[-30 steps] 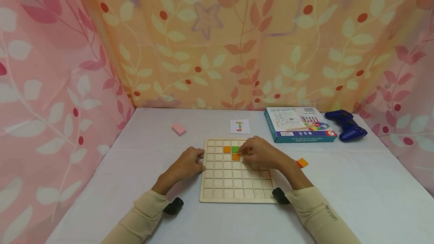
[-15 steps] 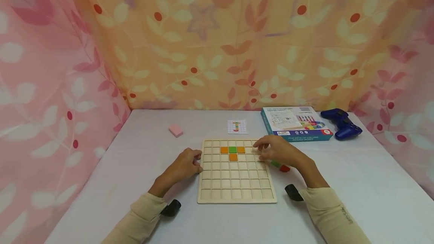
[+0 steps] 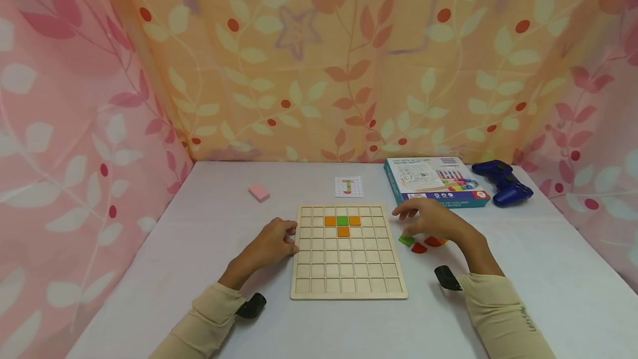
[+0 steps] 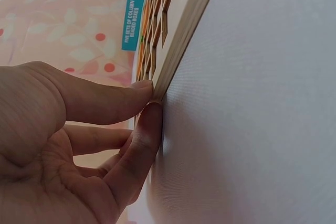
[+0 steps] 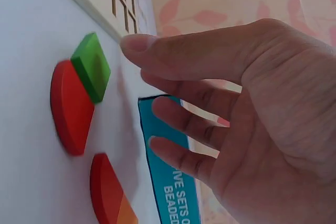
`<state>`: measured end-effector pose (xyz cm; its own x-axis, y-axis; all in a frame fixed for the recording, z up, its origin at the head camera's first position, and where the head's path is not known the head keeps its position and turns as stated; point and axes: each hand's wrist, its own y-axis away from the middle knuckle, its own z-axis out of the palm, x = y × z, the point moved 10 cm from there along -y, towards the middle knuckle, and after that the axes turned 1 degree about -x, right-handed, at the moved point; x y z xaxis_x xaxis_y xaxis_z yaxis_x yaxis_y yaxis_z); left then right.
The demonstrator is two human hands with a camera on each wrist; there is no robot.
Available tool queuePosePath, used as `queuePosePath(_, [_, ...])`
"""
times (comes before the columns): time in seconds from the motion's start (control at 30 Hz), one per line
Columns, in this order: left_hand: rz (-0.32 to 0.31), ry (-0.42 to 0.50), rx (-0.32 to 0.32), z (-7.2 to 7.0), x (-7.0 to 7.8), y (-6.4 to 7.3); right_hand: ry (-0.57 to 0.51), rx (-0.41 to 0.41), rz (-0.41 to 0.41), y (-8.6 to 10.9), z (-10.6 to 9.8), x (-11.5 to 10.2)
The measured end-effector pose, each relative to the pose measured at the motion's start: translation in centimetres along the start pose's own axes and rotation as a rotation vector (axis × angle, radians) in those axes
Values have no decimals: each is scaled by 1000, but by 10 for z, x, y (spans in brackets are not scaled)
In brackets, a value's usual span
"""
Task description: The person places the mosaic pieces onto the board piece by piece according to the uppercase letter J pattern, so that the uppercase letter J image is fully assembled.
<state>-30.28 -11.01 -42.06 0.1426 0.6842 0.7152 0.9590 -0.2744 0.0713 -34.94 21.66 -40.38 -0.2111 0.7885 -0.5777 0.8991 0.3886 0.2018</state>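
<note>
1. Fingers of the right hand are loosely bent, thumb apart from them, and we see nothing held.
2. We find the green tile on the table near the thumb tip, just beside a red piece.
3. The left hand pinches the left edge of the board between thumb and index finger; we see its other fingers only partly.
4. A second red piece and an orange piece are partly covered in our head view.
5. Beyond, we see the box, its lettering cropped at the right wrist.
</note>
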Motion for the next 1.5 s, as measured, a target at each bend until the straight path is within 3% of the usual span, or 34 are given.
queuePosePath(0.27, [-6,26,-2,0,-3,0,-39,-85,74,1,10,13])
queuePosePath(0.5, [-8,34,-2,0,-3,0,-31,-124,58,0,18,13])
queuePosePath(1.17, [-11,27,-7,2,-4,-2,-45,-63,71,-1,14,11])
queuePosePath(1.5, [-15,36,-2,3,-6,-3,-27,-3,-39,-9,20,-14])
